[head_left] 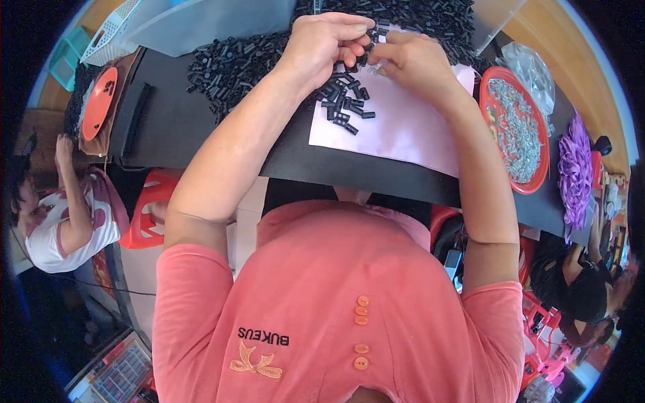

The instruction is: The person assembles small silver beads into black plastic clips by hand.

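Observation:
Above a sheet of pale pink paper on the dark table, my two hands come close together. My left hand is closed, its curled fingers around a small black plastic cylinder that is partly hidden. My right hand is pinched beside it; whatever its fingertips hold is too small to make out. A loose group of black cylinders lies on the paper below my left hand. Right of my right forearm stands a red oval tray full of small silvery metal pieces, perhaps springs.
A large heap of black cylinders spreads across the table behind a translucent bin. Clear plastic bags and a purple bundle lie at the right. At far left, a person sits near a red plate; others sit at right.

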Motion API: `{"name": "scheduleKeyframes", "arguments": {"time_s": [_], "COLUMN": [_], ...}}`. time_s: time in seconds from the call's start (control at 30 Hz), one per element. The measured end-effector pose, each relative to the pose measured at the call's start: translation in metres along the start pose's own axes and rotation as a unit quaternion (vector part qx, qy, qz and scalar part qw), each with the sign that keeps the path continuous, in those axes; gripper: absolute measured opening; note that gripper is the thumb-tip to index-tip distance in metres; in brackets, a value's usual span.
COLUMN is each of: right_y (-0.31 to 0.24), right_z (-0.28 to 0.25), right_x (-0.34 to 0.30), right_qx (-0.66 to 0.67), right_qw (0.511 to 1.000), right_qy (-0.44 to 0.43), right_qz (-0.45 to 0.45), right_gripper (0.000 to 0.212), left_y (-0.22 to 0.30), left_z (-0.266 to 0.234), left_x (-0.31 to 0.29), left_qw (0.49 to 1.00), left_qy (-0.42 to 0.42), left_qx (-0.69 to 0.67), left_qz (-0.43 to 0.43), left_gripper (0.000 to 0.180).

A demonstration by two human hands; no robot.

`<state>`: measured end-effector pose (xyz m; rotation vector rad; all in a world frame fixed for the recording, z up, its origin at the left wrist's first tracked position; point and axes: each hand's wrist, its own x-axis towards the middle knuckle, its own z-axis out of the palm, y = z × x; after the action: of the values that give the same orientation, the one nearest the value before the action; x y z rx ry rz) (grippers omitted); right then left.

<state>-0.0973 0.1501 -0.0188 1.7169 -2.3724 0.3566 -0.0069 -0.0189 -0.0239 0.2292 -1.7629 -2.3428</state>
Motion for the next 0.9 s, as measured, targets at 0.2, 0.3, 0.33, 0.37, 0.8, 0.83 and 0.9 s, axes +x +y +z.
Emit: {"name": "scheduleKeyframes", "arguments": {"time_s": [0.2, 0.3, 0.33, 0.37, 0.8, 0.83, 0.9], "right_y": [0.005, 0.006, 0.006, 0.006, 0.005, 0.006, 0.006], "right_z": [0.012, 0.014, 0.014, 0.013, 0.012, 0.013, 0.014], "right_x": [0.001, 0.001, 0.001, 0.002, 0.001, 0.000, -0.001], "right_qx": [-0.014, -0.019, -0.014, -0.008, -0.013, -0.017, -0.020], "right_qw": [1.000, 0.998, 0.999, 1.000, 0.997, 0.998, 0.998], "right_qy": [0.026, 0.054, 0.036, 0.019, 0.048, 0.053, 0.058], "right_qz": [-0.008, -0.006, 0.009, 0.023, 0.053, 0.033, 0.013], "right_gripper": [0.014, 0.014, 0.014, 0.013, 0.008, 0.008, 0.009], "left_y": [-0.003, -0.002, -0.002, -0.002, 0.000, 0.000, -0.001], "left_z": [-0.004, -0.003, -0.002, -0.001, 0.002, 0.002, 0.001], "left_x": [0.004, 0.004, 0.004, 0.003, 0.002, 0.003, 0.004], "left_qw": [0.999, 0.999, 0.999, 0.999, 0.997, 0.996, 0.996], "left_qy": [-0.033, -0.037, -0.038, -0.034, 0.012, 0.022, 0.027], "left_qx": [-0.013, -0.010, -0.008, -0.006, 0.067, 0.083, 0.084], "left_qz": [0.003, -0.005, -0.004, -0.008, 0.031, 0.036, 0.032], "left_gripper": [0.024, 0.022, 0.022, 0.020, 0.013, 0.013, 0.012]}}
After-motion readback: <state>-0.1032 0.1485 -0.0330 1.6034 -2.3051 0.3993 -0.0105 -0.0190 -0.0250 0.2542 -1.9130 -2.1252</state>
